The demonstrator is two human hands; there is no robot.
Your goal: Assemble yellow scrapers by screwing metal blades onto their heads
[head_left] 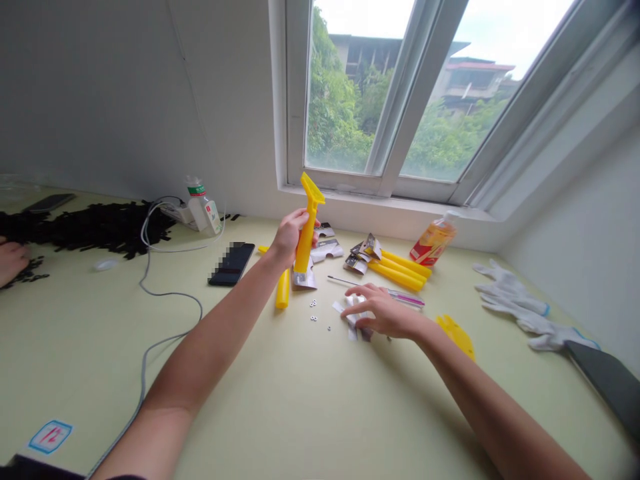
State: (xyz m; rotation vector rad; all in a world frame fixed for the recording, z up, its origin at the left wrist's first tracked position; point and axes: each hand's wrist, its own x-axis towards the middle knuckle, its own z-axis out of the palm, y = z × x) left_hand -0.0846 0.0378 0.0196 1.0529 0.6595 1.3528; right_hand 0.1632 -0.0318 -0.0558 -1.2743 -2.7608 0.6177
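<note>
My left hand point(290, 237) is closed around the handle of a yellow plastic scraper point(307, 233), held upright above the table with its wide head at the top. Over a small pile of white and silvery flat strips point(353, 325) reaches my right hand point(381, 312), fingers apart and bent downward, the tips at the strips. Several small nuts point(313, 318) lie left of that pile. A screwdriver point(405, 299) with a clear and purple handle is just beyond my right hand. Below the held scraper lies another yellow handle point(283, 290), partly covered by my left arm.
Yellow scrapers with cardboard sleeves point(400, 270) lie near an orange drink bottle point(434, 239). Yellow flat pieces point(456, 335) and white gloves point(515, 303) are at right. Leftward are a phone point(233, 265), a cable point(145, 353), black strips point(110, 223) and another person's hand point(13, 260).
</note>
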